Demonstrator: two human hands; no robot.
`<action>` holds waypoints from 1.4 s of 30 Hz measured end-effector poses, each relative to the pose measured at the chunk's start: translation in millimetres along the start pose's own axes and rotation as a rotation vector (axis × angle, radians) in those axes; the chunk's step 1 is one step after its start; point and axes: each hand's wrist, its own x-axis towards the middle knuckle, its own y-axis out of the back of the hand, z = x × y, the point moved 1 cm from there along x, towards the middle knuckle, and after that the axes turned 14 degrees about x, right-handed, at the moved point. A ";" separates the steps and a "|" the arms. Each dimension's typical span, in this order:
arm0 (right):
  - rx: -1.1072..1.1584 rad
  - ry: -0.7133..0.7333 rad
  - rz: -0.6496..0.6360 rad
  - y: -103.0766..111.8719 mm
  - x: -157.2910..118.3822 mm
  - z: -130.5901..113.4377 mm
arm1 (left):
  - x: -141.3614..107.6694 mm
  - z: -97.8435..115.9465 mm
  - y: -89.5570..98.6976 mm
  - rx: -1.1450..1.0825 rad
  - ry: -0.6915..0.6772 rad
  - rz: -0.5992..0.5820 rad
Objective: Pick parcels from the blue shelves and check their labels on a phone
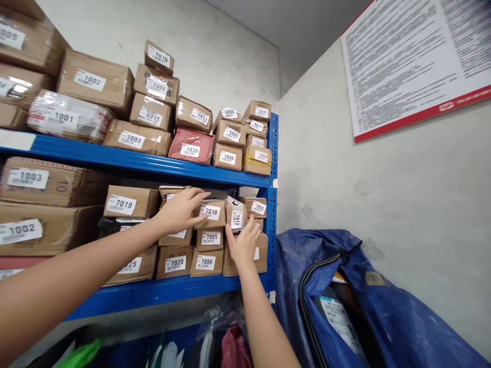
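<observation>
My left hand point(184, 208) is raised at the middle shelf, its fingers apart, in front of the box labelled 7018 point(215, 217) and a partly covered box to its left. No object shows in its grasp. My right hand point(244, 243) is at the small upright box labelled 7012 point(237, 217), fingers spread, thumb at that box's lower left side. The box labelled 7002 point(258, 206) is just above and right of it. Below 7018 are boxes labelled 7005 point(210, 238) and 7004 point(207, 262).
Parcels stand on the upper blue shelf point(153, 162), and larger boxes fill the left. A blue bag point(387, 312), unzipped with packages inside, is at the lower right. Bagged items point(233, 347) lie below the shelf. A printed sign point(406, 61) hangs on the right wall.
</observation>
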 end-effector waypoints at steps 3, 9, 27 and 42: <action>0.101 0.113 0.157 -0.4 -18.2 0.4 | -27.2 -21.2 -1.8 0.127 -0.080 0.059; 0.403 0.373 -0.022 -33.9 -93.2 -22.8 | -47.8 -31.5 8.6 0.321 -0.069 0.006; -0.065 -0.262 -0.145 -111.7 -123.1 -94.5 | -64.0 -6.7 -21.9 0.373 -0.028 -0.138; -0.168 -0.448 0.041 -116.2 -96.4 -115.7 | -103.1 -26.8 -12.9 0.329 -0.120 0.045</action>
